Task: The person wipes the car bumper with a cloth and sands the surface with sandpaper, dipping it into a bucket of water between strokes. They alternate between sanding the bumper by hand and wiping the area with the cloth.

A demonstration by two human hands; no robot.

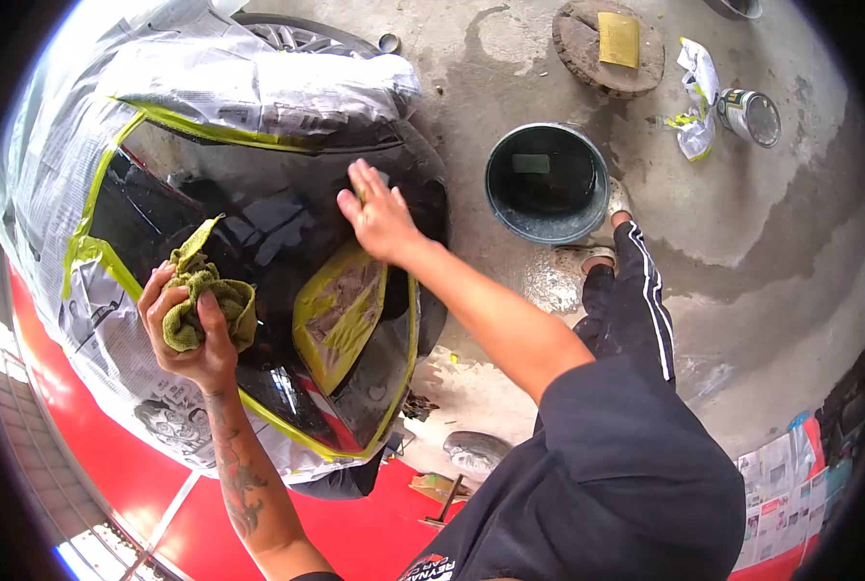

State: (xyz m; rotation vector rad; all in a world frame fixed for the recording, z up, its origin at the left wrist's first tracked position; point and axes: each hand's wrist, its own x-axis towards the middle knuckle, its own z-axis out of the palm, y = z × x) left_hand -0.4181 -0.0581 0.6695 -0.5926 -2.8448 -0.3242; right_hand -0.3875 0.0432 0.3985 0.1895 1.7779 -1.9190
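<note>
A crumpled olive-green cloth (210,302) is gripped in my left hand (195,334), raised over the left part of a wet black car panel (258,184). My right hand (384,223) lies with its fingers stretched out on that panel, near its right side. A small greyish patch shows by the right fingertips, and I cannot make out what it is. Below the right hand, a lamp-shaped area is covered with yellow tape and paper (340,315). Yellow-green masking tape (89,218) runs around the black panel's edges.
Newspaper sheets (200,87) cover the bodywork around the panel, with red paint (200,523) beyond. On the wet concrete floor stands a dark bucket (549,230) of water with a small block in it. A round slab (587,73) carries a yellow sheet; a can (750,118) lies near crumpled paper (696,97).
</note>
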